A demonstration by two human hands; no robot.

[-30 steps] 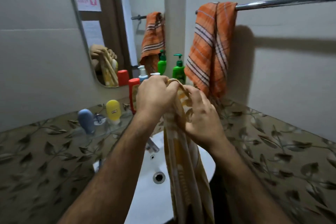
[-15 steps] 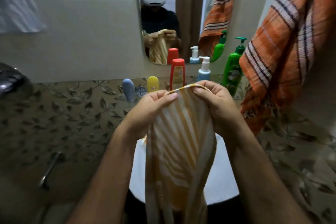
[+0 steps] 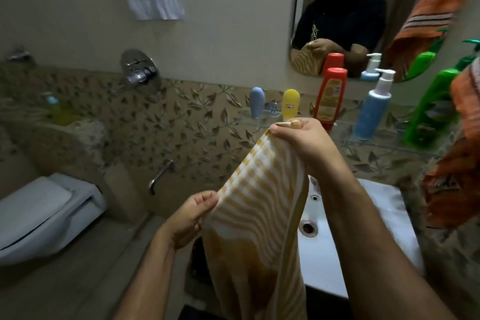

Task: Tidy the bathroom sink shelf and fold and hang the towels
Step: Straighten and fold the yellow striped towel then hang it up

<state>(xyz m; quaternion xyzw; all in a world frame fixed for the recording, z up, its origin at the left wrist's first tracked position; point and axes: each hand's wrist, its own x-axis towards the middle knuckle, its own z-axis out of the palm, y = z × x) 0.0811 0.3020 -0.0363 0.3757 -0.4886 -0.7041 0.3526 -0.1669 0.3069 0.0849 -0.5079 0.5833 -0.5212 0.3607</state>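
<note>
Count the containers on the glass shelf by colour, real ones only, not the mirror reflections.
Blue: 2, a small tube and a pump bottle
Yellow: 1, a tube
Red: 1, a bottle
Green: 1, a pump bottle
Total: 5

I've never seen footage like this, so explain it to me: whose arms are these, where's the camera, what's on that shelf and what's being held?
There is no machine here. The camera sits on a person's head, looking forward and down, so the arms are the wearer's own. The mirror reflects that person. The left hand and right hand each pinch the top edge of a yellow-and-white striped towel, spreading it over the white sink. On the glass shelf stand a blue tube, a yellow tube, a red bottle, a blue pump bottle and a green pump bottle. An orange striped towel hangs on the right.
</note>
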